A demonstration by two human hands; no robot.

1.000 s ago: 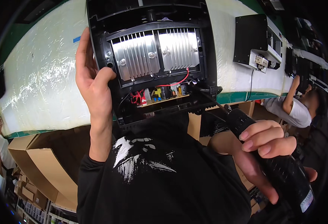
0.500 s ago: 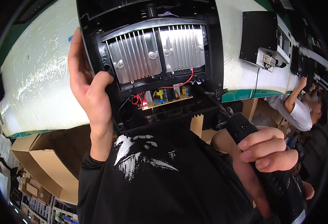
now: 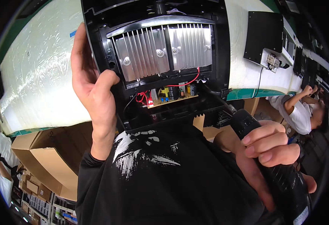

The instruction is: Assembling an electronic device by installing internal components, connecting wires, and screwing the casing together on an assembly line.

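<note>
Left hand [image 3: 97,86]: in the head view, I grasp the left edge of the black housing [image 3: 221,45], thumb on its front, fingers along its side.
Right hand [image 3: 271,144]: my fingers wrap the black power screwdriver [image 3: 284,174], its tip end pointing up-left; I cannot tell whether it touches anything.
Black housing: tilted in front of me, top centre, its lower edge near my dark shirt [image 3: 194,183].
Heat sinks [image 3: 145,54]: two, silver and finned, side by side inside it.
Circuit board [image 3: 157,104]: below them, red wire [image 3: 190,81] running above.
Bench [image 3: 41,75]: film-covered, beyond the housing; a black boxy device [image 3: 263,35] stands right.
Cardboard box [image 3: 55,168]: open, lower left.
</note>
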